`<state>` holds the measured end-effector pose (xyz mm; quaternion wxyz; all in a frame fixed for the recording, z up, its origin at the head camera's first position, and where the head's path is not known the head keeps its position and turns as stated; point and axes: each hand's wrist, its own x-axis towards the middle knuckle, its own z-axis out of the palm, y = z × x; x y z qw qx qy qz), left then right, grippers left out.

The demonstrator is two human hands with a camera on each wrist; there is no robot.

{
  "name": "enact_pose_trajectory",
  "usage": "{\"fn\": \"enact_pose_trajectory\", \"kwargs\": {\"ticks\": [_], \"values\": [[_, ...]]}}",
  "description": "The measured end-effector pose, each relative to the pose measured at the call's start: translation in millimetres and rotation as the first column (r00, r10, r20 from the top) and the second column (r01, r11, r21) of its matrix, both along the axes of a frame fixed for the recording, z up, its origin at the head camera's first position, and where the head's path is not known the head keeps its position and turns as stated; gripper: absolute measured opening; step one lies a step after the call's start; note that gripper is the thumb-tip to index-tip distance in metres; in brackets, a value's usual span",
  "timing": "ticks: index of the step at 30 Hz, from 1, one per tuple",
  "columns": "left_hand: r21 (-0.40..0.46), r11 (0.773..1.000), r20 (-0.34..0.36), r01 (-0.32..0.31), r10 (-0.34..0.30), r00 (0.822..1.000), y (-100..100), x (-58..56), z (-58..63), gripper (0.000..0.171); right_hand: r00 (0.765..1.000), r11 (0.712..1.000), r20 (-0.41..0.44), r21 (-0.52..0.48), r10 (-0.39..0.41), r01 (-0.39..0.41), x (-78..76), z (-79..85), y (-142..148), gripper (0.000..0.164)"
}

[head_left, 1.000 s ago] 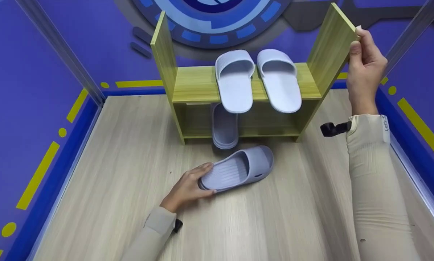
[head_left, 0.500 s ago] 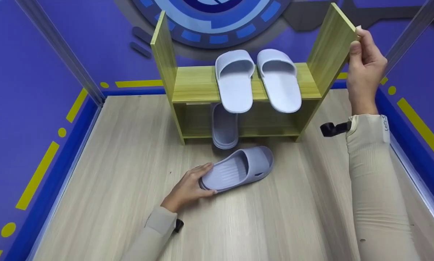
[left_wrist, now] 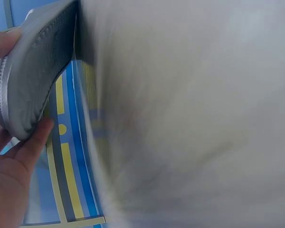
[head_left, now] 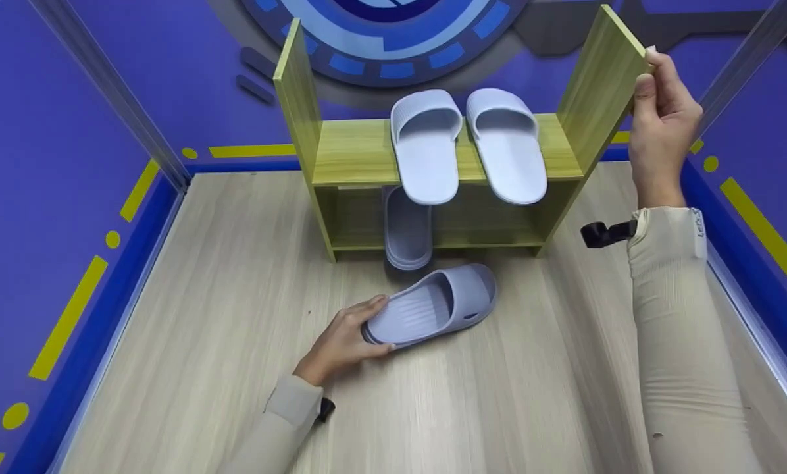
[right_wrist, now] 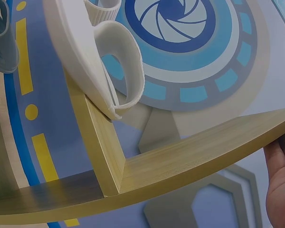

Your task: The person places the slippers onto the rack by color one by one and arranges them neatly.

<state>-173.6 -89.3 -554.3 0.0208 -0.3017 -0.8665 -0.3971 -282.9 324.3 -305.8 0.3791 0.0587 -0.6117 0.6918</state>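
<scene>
My left hand (head_left: 344,339) grips the heel end of a grey slipper (head_left: 410,316), thumb on the near edge and fingers on the far one. The slipper's toe points right and away, in front of the rack. In the left wrist view its ridged sole (left_wrist: 35,71) shows between thumb and fingers. My right hand (head_left: 666,125) pinches the upper front edge of the right side panel of a wooden shoe rack (head_left: 354,155). Two white slippers, a left one (head_left: 428,158) and a right one (head_left: 512,158), rest on the upper shelf. Another grey slipper (head_left: 408,234) stands in the lower compartment, heel sticking out.
A light wood-grain floor (head_left: 235,296) lies under the rack. Blue walls with yellow marks (head_left: 68,319) enclose it at the left, back and right. The rack's left side panel (head_left: 295,99) rises above the upper shelf. A black wrist mount (head_left: 604,235) juts from the right sleeve.
Almost nothing differs. The left hand and the grey slipper have shifted very slightly to the right; the right hand stays on the rack panel.
</scene>
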Motion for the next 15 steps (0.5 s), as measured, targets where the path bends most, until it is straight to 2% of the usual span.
{"fn": "enact_pose_trajectory", "kwargs": {"ticks": [10, 12, 15], "values": [[0.086, 0.996, -0.095, 0.034, -0.026, 0.995, 4.0, -0.1, -1.1, 0.076, 1.0, 1.0, 0.002, 0.022, 0.001, -0.001, 5.9, 3.7, -3.8, 0.027], [0.084, 0.996, -0.086, 0.035, -0.027, 0.996, 4.6, 0.0, -1.3, 0.076, 1.0, 1.0, 0.003, 0.023, -0.001, 0.001, 6.7, 4.1, -4.5, 0.027], [0.072, 0.997, -0.032, 0.02, -0.018, 0.999, 5.4, 0.4, -1.2, 0.079, 1.0, 0.999, 0.015, 0.035, -0.009, 0.009, 7.6, 4.6, -5.5, 0.028]]}}
